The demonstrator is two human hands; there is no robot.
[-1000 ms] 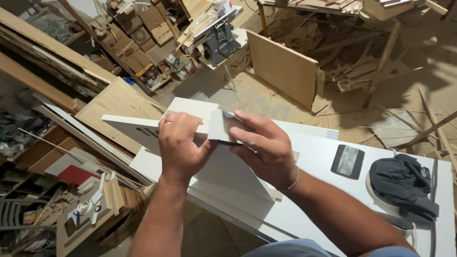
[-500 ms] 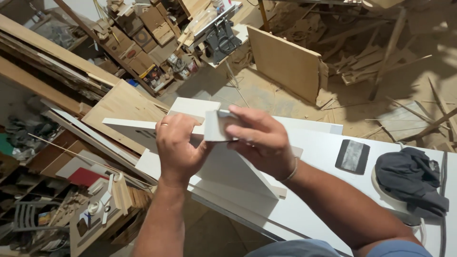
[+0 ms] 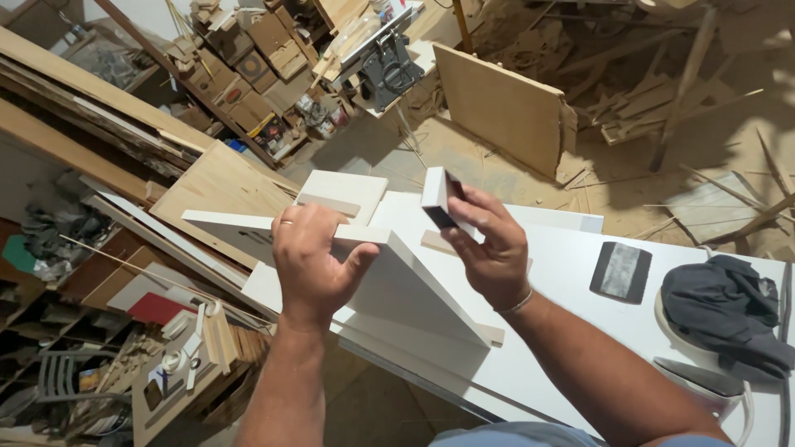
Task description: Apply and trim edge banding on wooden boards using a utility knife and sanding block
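My left hand (image 3: pixel 313 258), a ring on one finger, grips the upper edge of a white panel (image 3: pixel 389 285) that stands on edge, tilted, on the white table (image 3: pixel 563 290). My right hand (image 3: pixel 490 244) holds a small white block with a dark face (image 3: pixel 437 197), lifted just above and behind the panel's edge, apart from it. A thin pale wood strip (image 3: pixel 435 242) lies on the table behind the panel, and another white board (image 3: pixel 344 194) lies flat beyond the left hand.
A dark sanding pad (image 3: pixel 621 271) and a dark cloth (image 3: pixel 729 310) on a white round object lie on the table's right. Stacked boards (image 3: pixel 91 108) lean at left; a plywood sheet (image 3: pixel 501 108), a saw machine (image 3: pixel 389 66) and wood scraps cover the sawdust floor.
My right hand has lifted the small block off the panel's edge and tipped it up, showing its dark face. The left hand keeps its grip on the panel.
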